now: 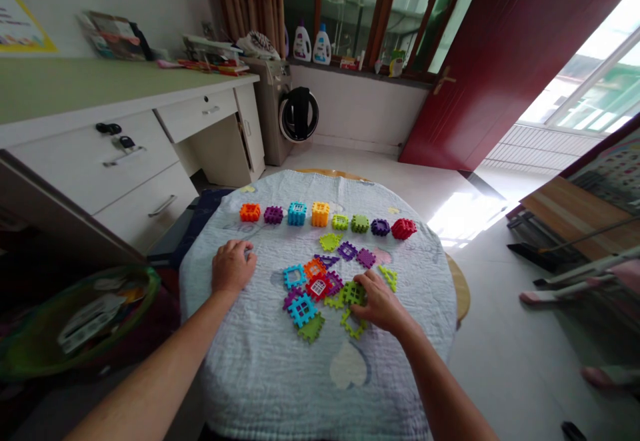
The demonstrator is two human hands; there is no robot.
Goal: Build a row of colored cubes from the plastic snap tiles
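Note:
My right hand (376,300) has its thumb and fingers around the edge of a green window tile (355,292) at the right of a loose pile. My left hand (233,266) rests on the cloth left of the pile, fingers curled; whether it holds anything is hidden. In the pile lie a red window tile (319,287), a blue window tile (303,310), an orange tile (315,268) and several purple and green pieces. Behind them stands a row of stacks sorted by colour, from an orange stack (250,212) at left to a red stack (404,229) at right.
A pale patterned cloth (345,401) covers the round table. A green-rimmed basket (150,288) stands at the left, below a white desk (135,141). Beyond the table are a washing machine (273,94) and a red door (480,48). Pink-tipped legs of furniture show at right.

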